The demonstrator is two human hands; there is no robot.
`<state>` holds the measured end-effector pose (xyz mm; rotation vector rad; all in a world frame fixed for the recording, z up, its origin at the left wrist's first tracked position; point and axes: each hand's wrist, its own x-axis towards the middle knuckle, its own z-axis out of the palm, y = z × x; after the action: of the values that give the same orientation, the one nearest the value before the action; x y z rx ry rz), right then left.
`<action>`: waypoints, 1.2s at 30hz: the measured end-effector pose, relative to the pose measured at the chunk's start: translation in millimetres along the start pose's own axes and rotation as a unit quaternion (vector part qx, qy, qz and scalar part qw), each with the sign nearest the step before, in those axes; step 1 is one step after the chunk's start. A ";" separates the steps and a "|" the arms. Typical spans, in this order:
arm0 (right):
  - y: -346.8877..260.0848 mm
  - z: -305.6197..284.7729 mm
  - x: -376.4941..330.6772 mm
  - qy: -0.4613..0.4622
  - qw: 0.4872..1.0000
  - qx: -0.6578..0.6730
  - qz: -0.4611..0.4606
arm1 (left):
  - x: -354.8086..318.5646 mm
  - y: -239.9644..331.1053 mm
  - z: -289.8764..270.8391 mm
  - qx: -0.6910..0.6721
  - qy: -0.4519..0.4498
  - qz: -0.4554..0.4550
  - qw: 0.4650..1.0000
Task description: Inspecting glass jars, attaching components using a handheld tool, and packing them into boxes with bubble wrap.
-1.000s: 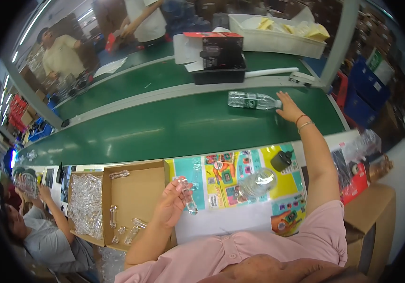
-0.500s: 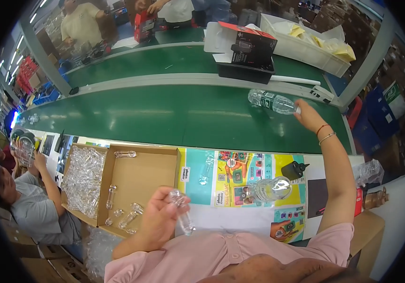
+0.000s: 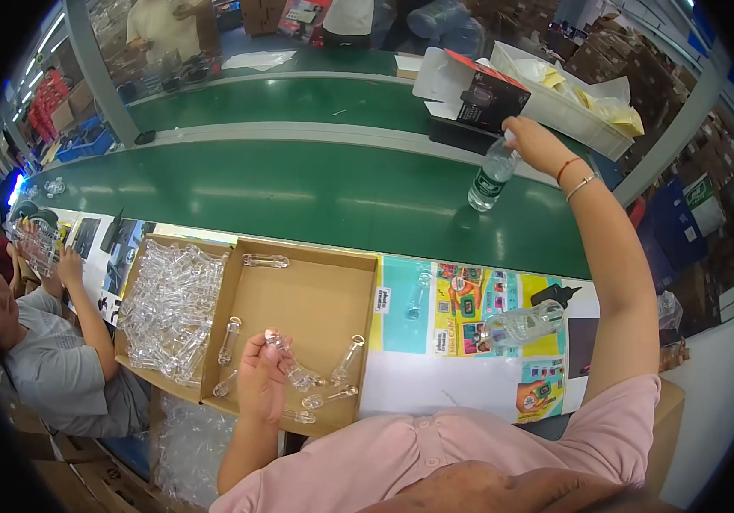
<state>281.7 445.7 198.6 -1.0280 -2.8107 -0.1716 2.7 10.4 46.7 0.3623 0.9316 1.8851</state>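
Note:
Near the far edge of the green conveyor, my right hand [image 3: 538,147] grips a clear water bottle [image 3: 488,184] by its white cap end. The bottle is nearly upright, with a dark green label round it. My left hand [image 3: 262,376] pinches a small clear plastic tube-like part [image 3: 298,373] above an open cardboard tray [image 3: 320,286]. Several similar clear parts lie loose in that tray. Beside it on the left, a second cardboard box holds a heap of clear parts [image 3: 170,308]. A larger clear bottle-shaped piece [image 3: 525,326] stands on the printed sheets to the right.
A black nozzle bottle [image 3: 555,296] and another clear part [image 3: 419,295] are on the colourful sheets [image 3: 401,329]. Beyond the conveyor [image 3: 298,192] are a black-and-red box [image 3: 491,96] and a white bin [image 3: 585,120]. A co-worker [image 3: 68,359] sits at left, handling clear pieces.
The water bottle has swung from lying sideways to nearly upright, and my right hand has risen with it. My left hand has moved left over the tray, still holding the clear part.

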 end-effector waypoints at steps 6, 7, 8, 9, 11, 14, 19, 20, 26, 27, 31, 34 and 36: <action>1.4 18.1 77.2 0.108 0.992 -0.022 -0.054 | 16.7 -22.8 -26.6 -0.071 0.062 -0.056 0.994; -0.9 21.1 90.6 0.103 0.993 -0.026 -0.053 | 15.7 -20.5 -24.7 -0.092 0.059 -0.058 0.992; -3.6 25.5 104.4 0.096 0.994 -0.036 -0.035 | 13.6 -20.5 -25.2 -0.097 0.059 -0.063 0.992; -9.2 31.2 119.4 0.093 0.994 -0.045 -0.021 | 11.6 -20.2 -27.4 -0.097 0.054 -0.078 0.991; -10.5 50.0 146.1 0.106 0.993 -0.057 -0.012 | 20.3 -22.8 -25.7 -0.102 0.040 -0.090 0.990; -12.0 76.9 165.9 0.148 0.987 -0.065 -0.015 | 20.0 -19.0 -23.9 -0.098 0.089 -0.107 0.985; -16.5 111.5 185.8 0.243 0.969 -0.044 0.031 | 19.3 -18.5 -21.2 -0.098 0.110 -0.140 0.979; -20.5 116.6 188.2 0.297 0.954 -0.034 0.007 | 20.7 -19.9 -21.6 -0.099 0.114 -0.145 0.978; -19.9 135.3 173.9 0.186 0.981 -0.057 0.009 | 20.7 -18.8 -20.4 -0.096 0.115 -0.139 0.979; -22.1 133.5 168.7 0.204 0.976 -0.075 0.003 | 20.5 -19.1 -20.4 -0.099 0.112 -0.142 0.979; -38.5 107.5 142.9 0.196 0.975 -0.108 0.012 | 20.9 -21.1 -22.0 -0.115 0.080 -0.125 0.982; -75.1 63.6 126.4 0.180 0.982 -0.044 0.028 | 19.4 -20.3 -21.0 -0.111 0.063 -0.119 0.985; -112.0 25.6 113.2 0.188 0.981 0.051 0.012 | 19.1 -21.1 -23.0 -0.109 0.055 -0.107 0.987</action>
<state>121.1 436.2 186.7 -0.8965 -2.4388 -0.1938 -7.0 21.7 13.2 0.0252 0.7910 1.7993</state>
